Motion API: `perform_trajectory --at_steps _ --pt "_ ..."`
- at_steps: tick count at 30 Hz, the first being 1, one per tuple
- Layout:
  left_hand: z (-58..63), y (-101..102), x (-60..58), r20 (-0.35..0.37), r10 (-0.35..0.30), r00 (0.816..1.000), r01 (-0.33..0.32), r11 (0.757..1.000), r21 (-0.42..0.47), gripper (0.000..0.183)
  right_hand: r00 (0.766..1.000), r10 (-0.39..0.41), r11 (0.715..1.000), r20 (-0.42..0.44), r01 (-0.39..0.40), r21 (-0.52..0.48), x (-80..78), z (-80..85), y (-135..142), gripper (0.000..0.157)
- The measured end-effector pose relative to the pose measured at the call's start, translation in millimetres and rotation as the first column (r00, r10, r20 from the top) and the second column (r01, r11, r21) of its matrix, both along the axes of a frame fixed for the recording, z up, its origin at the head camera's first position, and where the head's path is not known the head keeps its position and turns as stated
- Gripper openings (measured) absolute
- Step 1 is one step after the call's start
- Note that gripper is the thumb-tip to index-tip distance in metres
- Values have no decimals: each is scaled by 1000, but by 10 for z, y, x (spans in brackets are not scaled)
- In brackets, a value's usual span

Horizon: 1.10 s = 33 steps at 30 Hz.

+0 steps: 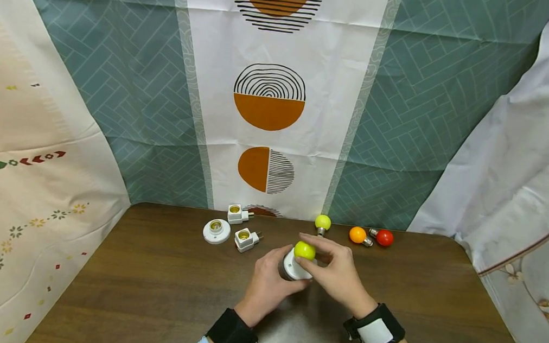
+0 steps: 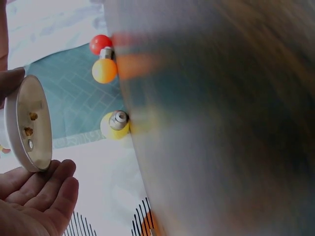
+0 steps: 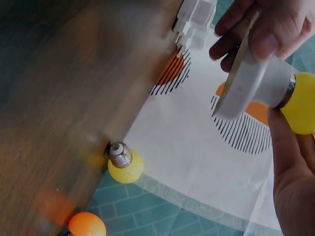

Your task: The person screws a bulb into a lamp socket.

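Observation:
My left hand (image 1: 267, 281) grips a white round lamp holder (image 1: 294, 268) by its rim, lifted above the table. In the left wrist view the holder's hollow underside (image 2: 37, 118) shows brass terminals. A yellow-green light bulb (image 1: 304, 250) sits in the holder's socket. My right hand (image 1: 338, 272) pinches that bulb between thumb and fingers. From the right wrist, a strip of the bulb's metal cap shows between the yellow globe (image 3: 302, 105) and the white socket (image 3: 270, 81).
At the table's back left are another round lamp holder (image 1: 216, 232) and two plug-in sockets (image 1: 237, 214), (image 1: 246, 240). Toward the back right lie a yellow-green bulb (image 1: 322, 223), an orange bulb (image 1: 357, 235) and a red bulb (image 1: 384, 238). Patterned cloth (image 1: 275, 46) hangs behind the brown table (image 1: 166, 287).

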<state>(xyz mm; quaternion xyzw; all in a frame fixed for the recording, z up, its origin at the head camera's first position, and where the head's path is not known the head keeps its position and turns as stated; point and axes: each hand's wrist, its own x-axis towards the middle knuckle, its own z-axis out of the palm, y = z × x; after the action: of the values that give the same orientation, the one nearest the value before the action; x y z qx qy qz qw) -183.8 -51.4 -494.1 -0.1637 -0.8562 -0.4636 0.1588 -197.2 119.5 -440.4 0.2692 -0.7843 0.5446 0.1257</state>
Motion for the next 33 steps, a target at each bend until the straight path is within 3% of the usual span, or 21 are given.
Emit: perform_trajectory --at_steps 5,8,17,25,33 --pt "10 18 -1 -10 4 1000 -4 1000 18 74 995 -95 995 -40 94 -47 4 -18 -32 43" --pt "14 11 -5 -21 -5 1000 6 1000 16 74 992 -113 992 -51 110 -61 1 -12 -44 43" --pt "-2 -62 -38 -20 -42 999 41 999 -9 76 1000 14 999 5 -14 -39 61 159 -29 45" --pt "-10 -87 -62 -20 -44 999 45 999 27 74 983 168 986 77 -166 -23 134 330 -1 44" --pt "-4 -69 -64 -4 -54 999 54 998 38 72 994 74 996 85 -70 -56 80 208 -10 41"
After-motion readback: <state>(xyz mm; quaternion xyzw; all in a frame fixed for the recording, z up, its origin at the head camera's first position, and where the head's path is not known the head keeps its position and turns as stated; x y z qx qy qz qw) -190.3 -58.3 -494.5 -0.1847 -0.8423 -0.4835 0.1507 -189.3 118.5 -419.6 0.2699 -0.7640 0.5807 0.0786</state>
